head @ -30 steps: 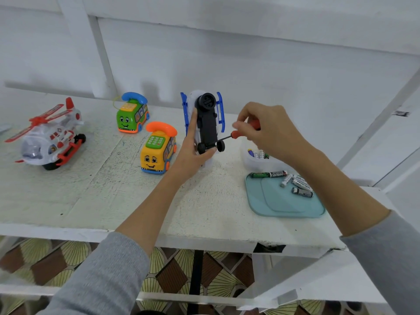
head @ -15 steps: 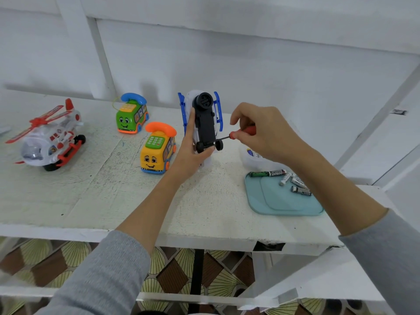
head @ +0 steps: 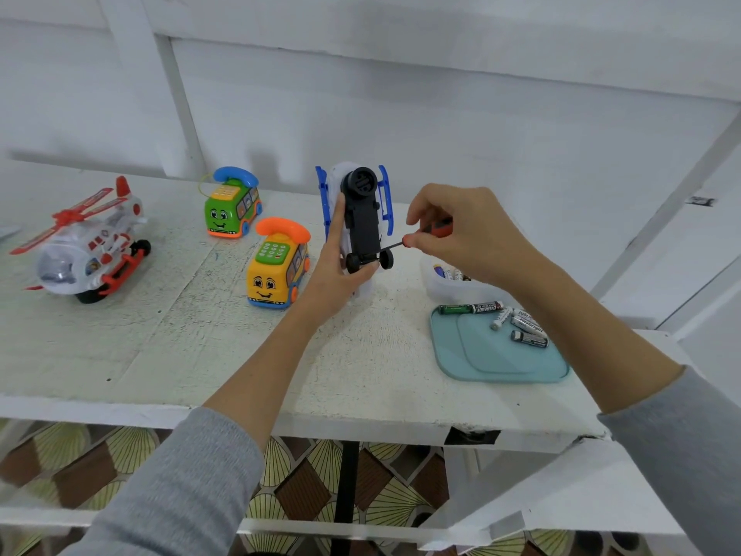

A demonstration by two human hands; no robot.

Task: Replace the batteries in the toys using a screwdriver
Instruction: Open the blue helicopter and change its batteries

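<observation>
A worn white tabletop [head: 168,355] stands against a white panelled wall [head: 441,114] — below its front edge, a floor [head: 304,487] patterned with brown diamonds and yellow fan shapes shows between white rails.

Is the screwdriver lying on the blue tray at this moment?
No, the right hand holds the screwdriver against the toy's underside, and the blue tray carries only batteries.
</observation>
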